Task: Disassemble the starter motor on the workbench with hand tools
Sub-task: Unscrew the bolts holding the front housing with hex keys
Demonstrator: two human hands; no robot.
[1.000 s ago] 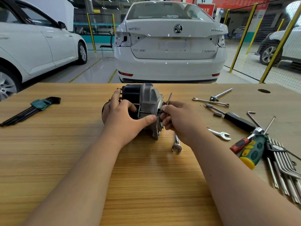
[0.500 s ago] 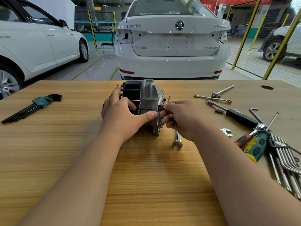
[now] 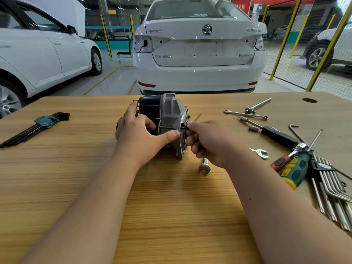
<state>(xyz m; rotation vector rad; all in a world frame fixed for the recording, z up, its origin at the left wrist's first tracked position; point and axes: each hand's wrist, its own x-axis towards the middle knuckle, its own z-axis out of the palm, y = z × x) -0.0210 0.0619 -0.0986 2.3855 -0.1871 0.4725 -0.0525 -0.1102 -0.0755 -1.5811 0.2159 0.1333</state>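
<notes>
The starter motor (image 3: 169, 113), a black body with a grey cast end housing, lies on its side at the middle of the wooden workbench (image 3: 171, 206). My left hand (image 3: 141, 138) grips its black body, thumb pressed on the housing's lower rim. My right hand (image 3: 207, 140) is at the housing's open face and pinches a thin metal key (image 3: 197, 117), whose free end sticks up past my fingers. The key's tip is hidden by my fingers.
A spanner (image 3: 204, 166) lies just under my right wrist. To the right lie a small spanner head (image 3: 261, 152), a black-handled driver (image 3: 276, 137), a green-yellow screwdriver (image 3: 295, 172), a T-handle (image 3: 255, 108) and several silver hex keys (image 3: 329, 191). A green-held hex key set (image 3: 36, 126) lies far left.
My right hand has shifted slightly at the housing face while holding the thin key. The left hand keeps its grip. The camera has tilted, so the bench sits a little higher in view.
</notes>
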